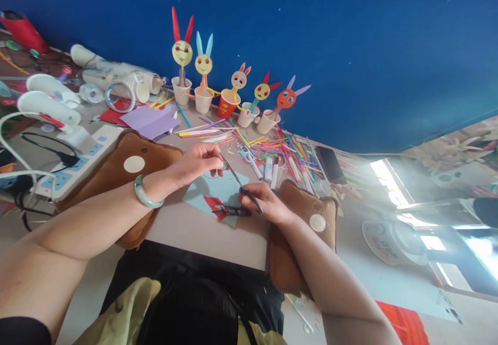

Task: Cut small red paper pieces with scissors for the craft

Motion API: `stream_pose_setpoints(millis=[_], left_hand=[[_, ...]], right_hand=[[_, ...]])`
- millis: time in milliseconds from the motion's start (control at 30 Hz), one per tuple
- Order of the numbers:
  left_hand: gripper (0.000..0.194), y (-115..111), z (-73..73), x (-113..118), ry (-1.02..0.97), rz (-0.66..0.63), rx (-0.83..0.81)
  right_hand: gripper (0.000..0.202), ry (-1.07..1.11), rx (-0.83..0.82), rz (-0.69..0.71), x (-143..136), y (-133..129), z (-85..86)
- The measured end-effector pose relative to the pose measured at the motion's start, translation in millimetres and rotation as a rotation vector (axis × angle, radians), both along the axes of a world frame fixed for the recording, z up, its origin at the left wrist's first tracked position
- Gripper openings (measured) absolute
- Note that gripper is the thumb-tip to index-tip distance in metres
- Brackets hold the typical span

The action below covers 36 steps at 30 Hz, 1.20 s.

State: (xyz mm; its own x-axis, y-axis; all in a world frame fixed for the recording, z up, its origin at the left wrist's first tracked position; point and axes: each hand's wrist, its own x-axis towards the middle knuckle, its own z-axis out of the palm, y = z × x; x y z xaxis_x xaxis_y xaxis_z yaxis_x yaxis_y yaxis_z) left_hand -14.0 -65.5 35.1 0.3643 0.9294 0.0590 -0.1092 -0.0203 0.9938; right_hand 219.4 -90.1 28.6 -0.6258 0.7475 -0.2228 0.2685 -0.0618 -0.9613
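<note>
Pinching with your left hand (pixel 200 161) a tiny pale piece (pixel 224 165) over the light blue paper (pixel 196 195), hold those fingertips clear of the long scissors (pixel 235 174) and make slow, small snips with your right hand (pixel 266 204), its fingers curled around the black handle.

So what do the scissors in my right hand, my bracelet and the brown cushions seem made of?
Scissors: thin greyish blades, probably metal; black handle, perhaps plastic. Bracelet: smooth, pale green, shiny, maybe jade or glass. Cushions: soft-looking, matt, seamed brown surface, likely plush or suede-like fabric.
</note>
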Motion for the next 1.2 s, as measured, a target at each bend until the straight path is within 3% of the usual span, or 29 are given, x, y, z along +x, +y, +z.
stream_pose_setpoints(millis=[367, 567, 700, 767, 933, 1067, 1200], left_hand=[[0.007, -1, 2.1, 1, 0.014, 0.0, -0.008], [0.01, 7, 14.1, -12, 0.074, 0.09, -0.004], [0.018, 24, 15.5, -33, 0.325, 0.038, 0.013], [0.02, 31, 12.4, -42, 0.545, -0.029, 0.106], [0.007, 38, 3.0, -48, 0.906, -0.181, 0.299], [0.02, 37, -3.5, -48, 1.079, -0.241, 0.381], [0.017, 38, -9.8, -52, 1.119, -0.27, 0.395]], right_hand=[[0.054, -0.001, 0.001, -0.012, 1, 0, -1.4], [0.052, 0.007, 0.099, -0.11, 0, 2, -4.7], [0.047, 0.007, 0.191, -0.248, -1, 4, -6.2], [0.045, -0.021, 0.217, -0.303, -2, 5, -6.9], [0.041, -0.081, 0.248, -0.361, -4, 4, -7.6], [0.039, -0.105, 0.263, -0.37, -5, 2, -7.1], [0.04, -0.109, 0.291, -0.367, -5, 2, -8.6]])
